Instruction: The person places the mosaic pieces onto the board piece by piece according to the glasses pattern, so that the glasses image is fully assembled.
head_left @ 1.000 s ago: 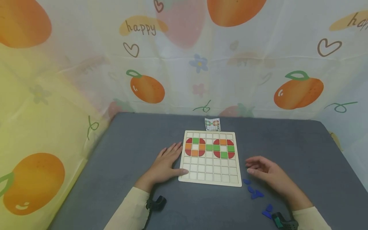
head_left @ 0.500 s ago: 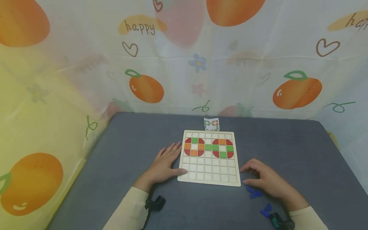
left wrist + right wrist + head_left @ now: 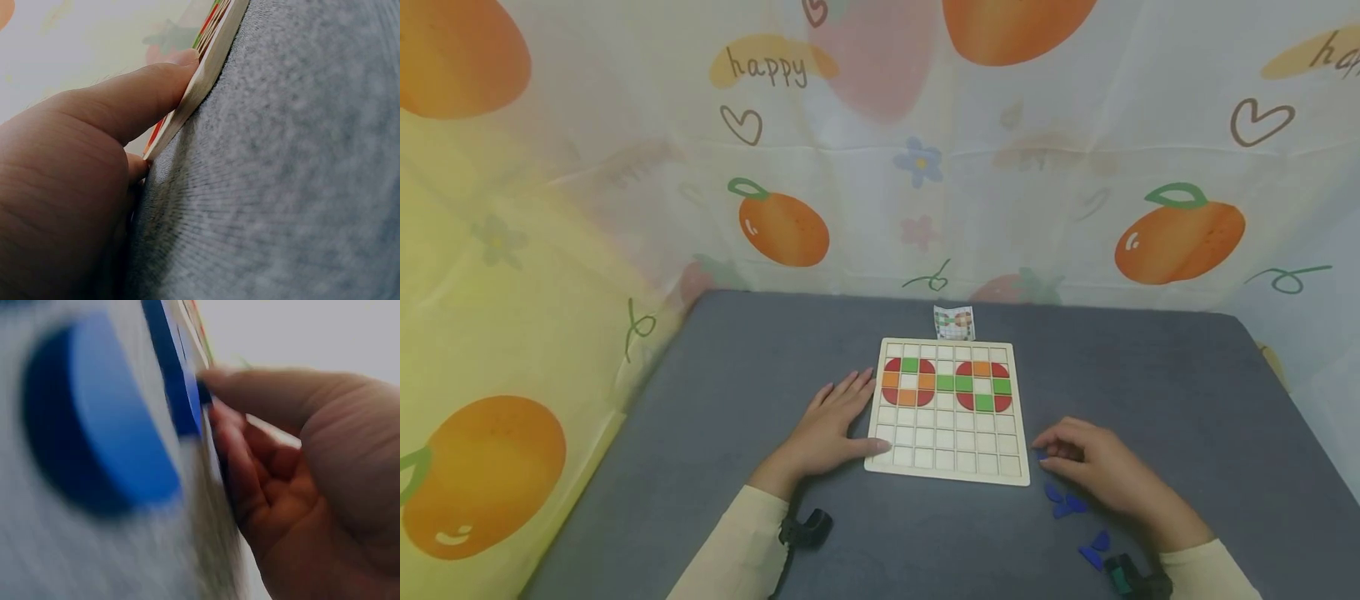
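A square cream grid board [image 3: 945,462] lies on the table, with red, green and orange tiles set in its upper rows. My left hand [image 3: 827,429] lies flat at the board's left side, thumb resting on its lower left corner; in the left wrist view the thumb presses on the board's edge [image 3: 209,75]. Just right of the board, my right hand [image 3: 1097,458] pinches a small blue tile [image 3: 1040,454] between thumb and fingertips. That tile [image 3: 205,392] is mostly hidden in the right wrist view. Several loose blue tiles [image 3: 1076,503] lie below the right hand.
A small printed pattern card [image 3: 954,322] stands behind the board's top edge. The grey table [image 3: 760,350] meets a fruit-print curtain [image 3: 850,167] at the back and left. Each wrist wears a black camera mount [image 3: 808,529].
My right hand has moved slightly left and down, and now pinches a blue tile lifted from the loose ones by the board's lower right. The left hand stays in place.
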`<state>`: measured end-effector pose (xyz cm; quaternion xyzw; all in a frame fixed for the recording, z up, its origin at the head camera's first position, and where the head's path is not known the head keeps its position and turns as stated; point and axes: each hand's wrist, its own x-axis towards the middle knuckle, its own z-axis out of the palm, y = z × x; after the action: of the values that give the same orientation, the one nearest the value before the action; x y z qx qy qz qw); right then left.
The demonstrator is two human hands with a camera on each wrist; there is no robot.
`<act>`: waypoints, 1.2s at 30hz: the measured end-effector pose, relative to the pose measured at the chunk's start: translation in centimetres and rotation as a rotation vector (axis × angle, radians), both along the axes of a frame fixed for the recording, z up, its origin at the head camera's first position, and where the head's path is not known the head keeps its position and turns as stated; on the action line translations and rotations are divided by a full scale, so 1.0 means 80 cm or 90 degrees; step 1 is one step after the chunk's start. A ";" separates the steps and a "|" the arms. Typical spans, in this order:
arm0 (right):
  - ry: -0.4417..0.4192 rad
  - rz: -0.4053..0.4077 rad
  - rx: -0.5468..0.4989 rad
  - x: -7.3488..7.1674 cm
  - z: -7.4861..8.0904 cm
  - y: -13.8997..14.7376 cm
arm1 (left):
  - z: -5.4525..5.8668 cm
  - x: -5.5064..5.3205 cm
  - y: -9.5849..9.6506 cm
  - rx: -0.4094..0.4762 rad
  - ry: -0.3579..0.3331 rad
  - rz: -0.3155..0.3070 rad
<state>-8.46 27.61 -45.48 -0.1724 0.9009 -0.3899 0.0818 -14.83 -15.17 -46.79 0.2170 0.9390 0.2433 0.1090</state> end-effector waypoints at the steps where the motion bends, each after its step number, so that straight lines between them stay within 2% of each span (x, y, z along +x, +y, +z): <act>1: -0.005 0.008 0.004 0.000 0.001 0.003 | 0.000 0.000 0.000 -0.001 0.000 0.000; 5: -0.013 0.019 0.009 0.000 0.004 0.010 | 0.001 0.000 0.000 -0.002 -0.002 0.000; 12: 0.037 -0.007 0.024 0.000 0.006 0.009 | 0.002 0.000 -0.003 0.022 0.008 -0.013; 20: 0.058 -0.006 0.038 0.001 0.005 0.011 | 0.004 -0.001 -0.009 0.034 0.014 -0.034; 29: 0.079 -0.010 0.062 0.003 0.004 0.005 | -0.001 -0.002 -0.013 -0.028 0.036 -0.032; 36: 0.065 -0.018 0.085 0.004 0.003 0.003 | 0.001 -0.002 -0.012 -0.034 0.043 -0.029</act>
<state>-8.18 27.84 -45.25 -0.1733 0.9303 -0.3205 0.0418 -14.96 -16.14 -46.74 0.2438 0.9431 0.2082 0.0888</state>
